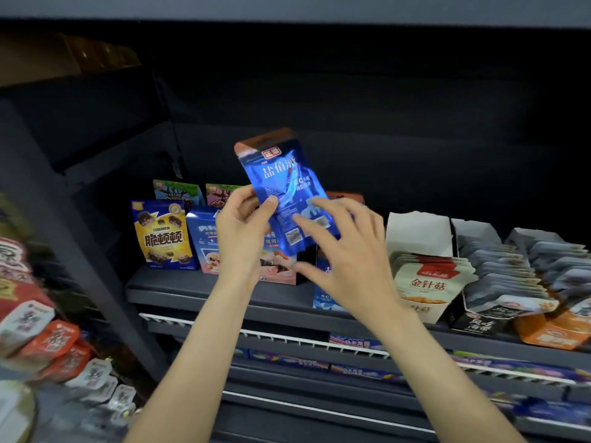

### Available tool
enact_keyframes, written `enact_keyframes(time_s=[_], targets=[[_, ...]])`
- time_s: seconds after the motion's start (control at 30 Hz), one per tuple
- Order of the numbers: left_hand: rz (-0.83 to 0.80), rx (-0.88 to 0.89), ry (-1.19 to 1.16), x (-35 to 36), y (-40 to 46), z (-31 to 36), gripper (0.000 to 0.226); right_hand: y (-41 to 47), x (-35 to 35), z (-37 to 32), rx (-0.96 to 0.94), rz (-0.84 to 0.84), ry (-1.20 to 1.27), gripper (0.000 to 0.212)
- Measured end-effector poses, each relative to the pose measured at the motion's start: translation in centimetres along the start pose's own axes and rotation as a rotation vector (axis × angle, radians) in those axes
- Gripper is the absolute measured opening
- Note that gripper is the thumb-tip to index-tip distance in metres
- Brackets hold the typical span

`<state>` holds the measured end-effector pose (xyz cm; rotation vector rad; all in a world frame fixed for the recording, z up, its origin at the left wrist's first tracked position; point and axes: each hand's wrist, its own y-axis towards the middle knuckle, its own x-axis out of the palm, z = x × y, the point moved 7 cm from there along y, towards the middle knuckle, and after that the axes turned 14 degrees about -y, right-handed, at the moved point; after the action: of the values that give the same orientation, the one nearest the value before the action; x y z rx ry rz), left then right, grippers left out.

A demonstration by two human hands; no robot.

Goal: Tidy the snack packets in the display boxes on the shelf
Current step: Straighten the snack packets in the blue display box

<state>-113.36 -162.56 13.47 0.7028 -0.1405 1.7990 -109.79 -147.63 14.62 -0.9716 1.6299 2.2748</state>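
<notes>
Open dark space fills the shelf [204,290] bay above the goods, up to the board overhead. Boxes [164,235] stand along the left front; three display boxes [419,238] of packets [430,279] crowd the right. Between them, both hands and a raised blue packet [284,190] block the gap. A slanted upright [64,225] bounds the left.

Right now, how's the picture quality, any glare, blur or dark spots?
Head view: glare streaks the shiny blue packet held by the left hand; the right hand is slightly smeared by motion; packets at far left and far right blur and bend; the shelf back is nearly black.
</notes>
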Motion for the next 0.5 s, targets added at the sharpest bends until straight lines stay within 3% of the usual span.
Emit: enact_keyframes(time_s=[0.13,0.2,0.27,0.37,0.43,0.5], targets=[[-0.070,-0.024,-0.054,1.8,-0.4,0.2,0.014,0.7,-0.9,-0.6,-0.008,0.212,-0.178,0.029],[-0.154,-0.040,-0.089,2.6,-0.7,0.4,0.014,1.0,-1.4,0.2,0.033,0.276,-0.104,0.024],[-0.217,-0.025,-0.037,2.8,-0.7,0.6,0.031,1.2,-1.7,2.0,0.201,0.271,0.082,0.023],[-0.145,0.020,0.063,1.7,0.8,0.3,0.038,0.8,-0.2,5.2,0.588,0.079,0.592,0.018],[-0.126,-0.029,0.088,1.2,2.3,-0.2,0.035,0.4,1.8,6.2,0.697,-0.086,0.871,0.015],[-0.200,-0.039,0.183,1.9,3.8,-0.3,0.020,0.2,3.3,7.2,0.729,-0.176,0.945,0.016]])
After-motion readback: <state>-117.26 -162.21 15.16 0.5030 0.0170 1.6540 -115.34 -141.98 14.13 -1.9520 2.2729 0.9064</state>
